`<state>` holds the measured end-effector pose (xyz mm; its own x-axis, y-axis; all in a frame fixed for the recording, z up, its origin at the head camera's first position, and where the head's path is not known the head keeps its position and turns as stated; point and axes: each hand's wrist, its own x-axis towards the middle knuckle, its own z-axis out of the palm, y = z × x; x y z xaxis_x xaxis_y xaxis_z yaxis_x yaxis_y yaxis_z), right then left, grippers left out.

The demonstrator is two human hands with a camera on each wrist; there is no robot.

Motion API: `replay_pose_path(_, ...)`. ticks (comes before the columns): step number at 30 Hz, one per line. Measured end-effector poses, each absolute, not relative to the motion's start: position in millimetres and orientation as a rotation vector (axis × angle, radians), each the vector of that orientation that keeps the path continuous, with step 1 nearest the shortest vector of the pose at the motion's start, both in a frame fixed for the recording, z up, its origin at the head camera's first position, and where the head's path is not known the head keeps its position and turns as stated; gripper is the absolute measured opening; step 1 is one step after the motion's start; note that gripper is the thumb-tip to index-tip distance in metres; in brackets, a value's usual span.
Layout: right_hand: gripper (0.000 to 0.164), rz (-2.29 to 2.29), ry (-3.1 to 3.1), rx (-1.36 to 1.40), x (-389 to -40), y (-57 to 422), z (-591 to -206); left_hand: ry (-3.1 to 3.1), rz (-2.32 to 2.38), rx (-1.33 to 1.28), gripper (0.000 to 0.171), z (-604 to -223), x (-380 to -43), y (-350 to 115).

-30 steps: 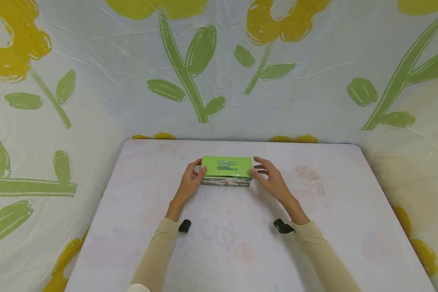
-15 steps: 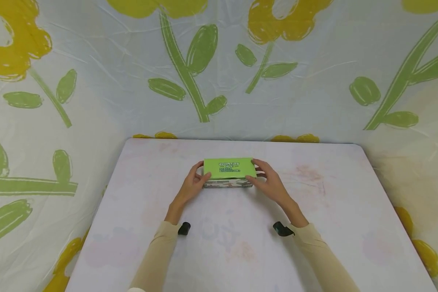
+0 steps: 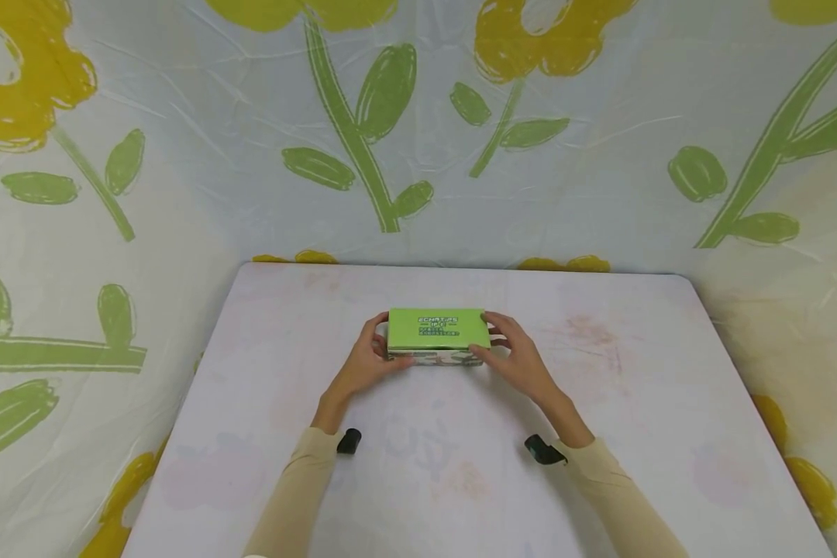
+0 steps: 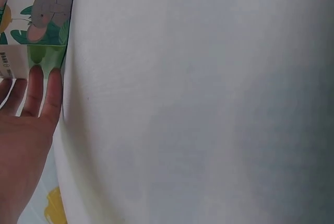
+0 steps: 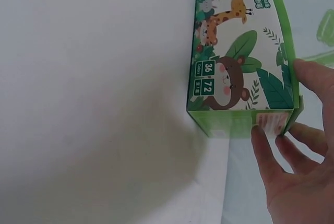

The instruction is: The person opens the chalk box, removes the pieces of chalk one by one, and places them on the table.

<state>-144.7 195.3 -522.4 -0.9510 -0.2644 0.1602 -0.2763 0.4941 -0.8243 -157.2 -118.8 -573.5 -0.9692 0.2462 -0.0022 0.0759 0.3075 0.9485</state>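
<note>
Slightly nearer had come the green-topped box [image 3: 438, 329], and the thumb of the left hand [image 3: 365, 363] had dropped from its top to its front. Clamped on opposite ends, this and the right hand [image 3: 521, 358] presumably kept it level between 2 grips. It sat towards the far side of the pale, faintly smudged tabletop [image 3: 502, 504], before a flower-printed sheet [image 3: 209, 147].

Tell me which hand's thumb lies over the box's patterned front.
The left hand: its thumb overlaps that front, while the right hand has its thumb at the green top's edge.
</note>
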Motion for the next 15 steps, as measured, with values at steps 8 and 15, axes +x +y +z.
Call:
replay_pose_path(8,0.063,1.351,-2.692,0.553,-139.6,195.1,-520.1,2.355,1.787,0.289,0.100,-574.1,-158.8,-121.6)
replay_pose_path(15,0.065,1.176,-2.714,0.771,-148.9,194.0,-510.6,2.358,1.773,0.294,0.099,-574.0,-162.4,-122.0)
